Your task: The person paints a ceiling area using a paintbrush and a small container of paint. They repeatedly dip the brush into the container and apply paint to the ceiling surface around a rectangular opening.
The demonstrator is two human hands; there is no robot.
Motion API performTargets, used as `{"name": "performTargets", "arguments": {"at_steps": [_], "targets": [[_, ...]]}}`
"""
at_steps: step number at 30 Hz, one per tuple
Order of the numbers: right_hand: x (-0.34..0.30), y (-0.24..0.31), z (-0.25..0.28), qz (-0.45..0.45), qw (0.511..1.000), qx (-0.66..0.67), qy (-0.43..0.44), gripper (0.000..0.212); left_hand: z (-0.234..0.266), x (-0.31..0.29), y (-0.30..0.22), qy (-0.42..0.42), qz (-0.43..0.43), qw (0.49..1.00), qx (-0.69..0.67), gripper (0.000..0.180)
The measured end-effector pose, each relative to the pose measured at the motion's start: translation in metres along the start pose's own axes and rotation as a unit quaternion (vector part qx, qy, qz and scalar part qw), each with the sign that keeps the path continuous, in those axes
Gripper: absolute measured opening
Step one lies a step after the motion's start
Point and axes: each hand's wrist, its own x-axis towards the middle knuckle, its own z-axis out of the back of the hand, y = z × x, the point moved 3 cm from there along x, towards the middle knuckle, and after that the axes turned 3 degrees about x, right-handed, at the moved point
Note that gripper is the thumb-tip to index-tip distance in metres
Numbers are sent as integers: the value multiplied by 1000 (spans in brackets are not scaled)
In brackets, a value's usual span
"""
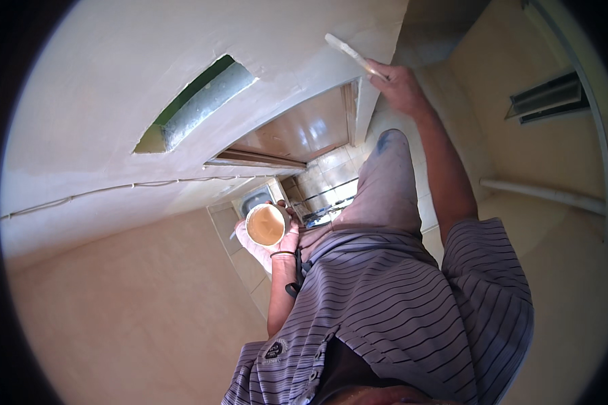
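Note:
My left hand [291, 236] is wrapped round a small whitish tub [286, 220], held low in front of my body with its mouth facing up. Inside it shows tan, creamy paint [265, 227]. My right arm reaches up and forward, and my right hand [402, 89] is closed on the handle of a paintbrush [348, 51]. The brush appears edge-on, pale and coated, its tip pointing up and left in front of the pale wall [304, 37]. Whether the tip touches the wall I cannot tell.
A rectangular opening [203, 101] cuts through the wall above a brown door [297, 128]. A thin cable [135, 184] runs along the wall. Below are floor tiles [334, 158] and a grey basin [255, 198]. At the right are a louvred window [547, 99] and a white pipe [544, 194].

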Motion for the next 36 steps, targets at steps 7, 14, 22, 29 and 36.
{"name": "performTargets", "arguments": {"at_steps": [7,14,22,29,36], "targets": [[29,-35,62,-40,993,-14,-110,39,-8,-1,0,-69,-33,996,38,59],[3,-27,30,-31,962,-21,-272,39,-19,-8,6,-34,-7,999,8,52],[4,28,-34,-16,996,-84,-36,46,-8,-4,1,-40,12,999,0,56],[25,5,87,-94,992,14,-84,41,-19,-12,4,-60,-2,998,9,57],[15,-2,82,-38,961,-104,-252,38,-15,-6,3,-70,-27,996,38,59]]}}
